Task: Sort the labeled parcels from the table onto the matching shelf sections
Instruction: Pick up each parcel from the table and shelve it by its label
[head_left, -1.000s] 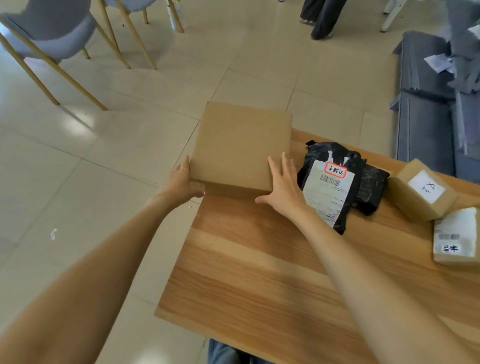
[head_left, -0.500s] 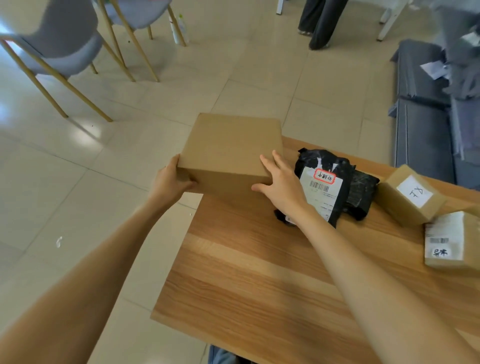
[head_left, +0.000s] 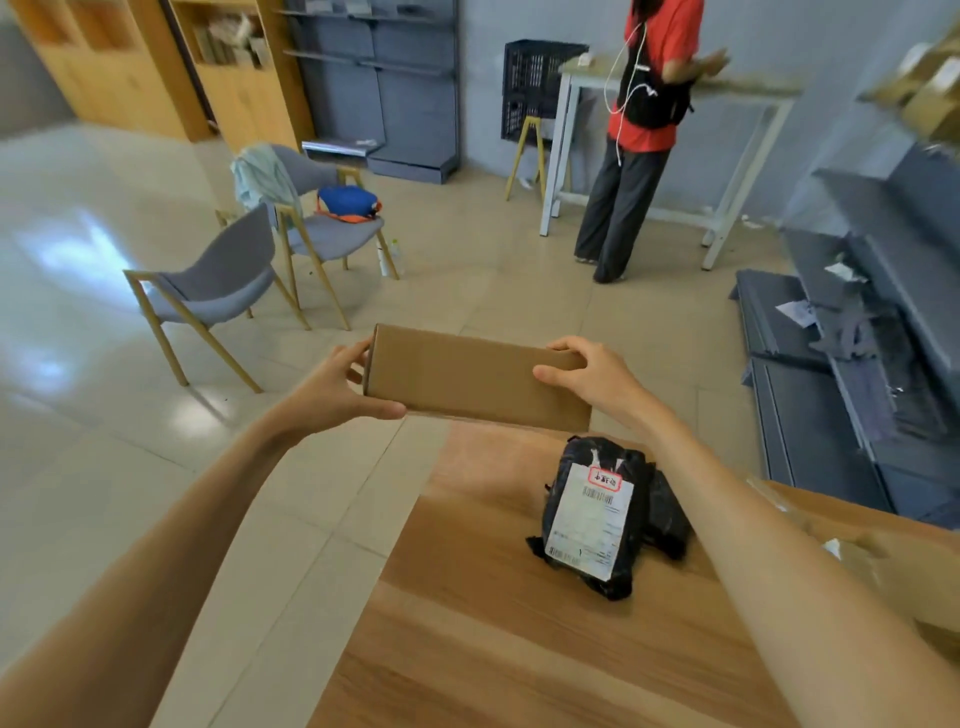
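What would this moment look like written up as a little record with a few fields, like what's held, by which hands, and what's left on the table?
held item: flat brown cardboard box, lifted clear of the table
left hand: grips the box's left end
right hand: grips the box's right end, fingers over the top edge
table: light wooden table
on the table: black plastic mailer bag with a white label
label visible on the box: none
background: two grey chairs with wooden legs; a person in a red top
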